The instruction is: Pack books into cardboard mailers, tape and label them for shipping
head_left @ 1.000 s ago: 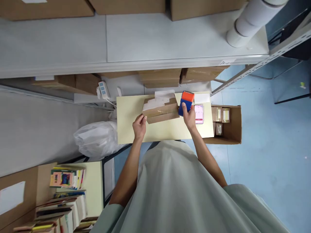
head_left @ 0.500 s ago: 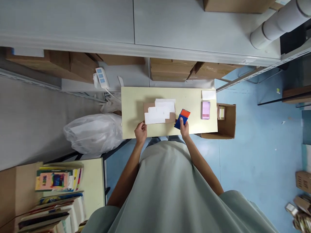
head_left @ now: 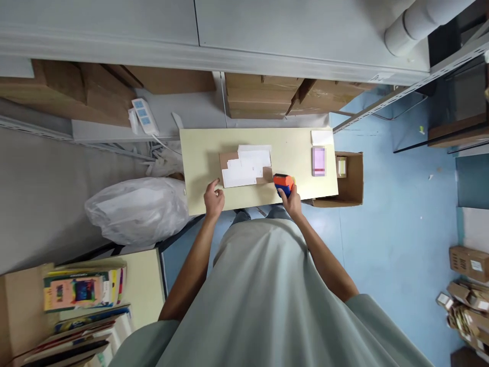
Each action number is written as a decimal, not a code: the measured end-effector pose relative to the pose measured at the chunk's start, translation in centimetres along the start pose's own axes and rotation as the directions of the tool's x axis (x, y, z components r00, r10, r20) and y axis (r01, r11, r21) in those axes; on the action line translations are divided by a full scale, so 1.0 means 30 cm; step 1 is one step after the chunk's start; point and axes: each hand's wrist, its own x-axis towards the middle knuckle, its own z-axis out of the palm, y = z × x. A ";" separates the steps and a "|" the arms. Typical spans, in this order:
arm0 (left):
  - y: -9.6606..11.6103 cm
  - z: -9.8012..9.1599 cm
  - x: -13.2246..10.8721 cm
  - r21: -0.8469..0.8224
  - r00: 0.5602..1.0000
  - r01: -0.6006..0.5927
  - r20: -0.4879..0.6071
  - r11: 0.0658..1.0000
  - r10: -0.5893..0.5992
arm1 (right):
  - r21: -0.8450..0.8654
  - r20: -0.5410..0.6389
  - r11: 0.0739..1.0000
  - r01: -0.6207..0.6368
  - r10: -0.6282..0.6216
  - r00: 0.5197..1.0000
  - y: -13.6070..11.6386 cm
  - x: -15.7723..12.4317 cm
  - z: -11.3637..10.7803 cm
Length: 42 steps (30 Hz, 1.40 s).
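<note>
A small brown cardboard box point(head_left: 264, 176) lies on the pale yellow table point(head_left: 202, 148), its top mostly covered by overlapping white paper labels point(head_left: 244, 167). My left hand point(head_left: 214, 200) is beside the box's front left corner, holding nothing, with the index finger and thumb apart. To the right of the box, my right hand point(head_left: 292, 203) is closed around a chunky blue-and-orange handheld device point(head_left: 283, 184). Its orange end points away from me, and the fingers cover its lower part. A pink-purple pack point(head_left: 318, 161) and a white slip point(head_left: 321, 137) lie near the table's right end.
An open cardboard box point(head_left: 354, 178) stands past the table's right end. On the left are a full plastic bag point(head_left: 137, 209) and several books point(head_left: 82, 290) on another table. Behind, a grey shelf point(head_left: 114, 30) overhangs cartons point(head_left: 260, 97) and a power strip point(head_left: 145, 116).
My left hand has come away from the box's corner and its fingers have parted. In my right hand, the device has turned so its orange end shows more. The view has shifted slightly.
</note>
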 end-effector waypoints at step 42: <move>0.223 0.318 0.158 0.147 0.937 -0.337 -0.049 0.930 0.347 | -0.546 0.521 0.424 0.722 -0.503 0.690 0.212 0.327 -0.124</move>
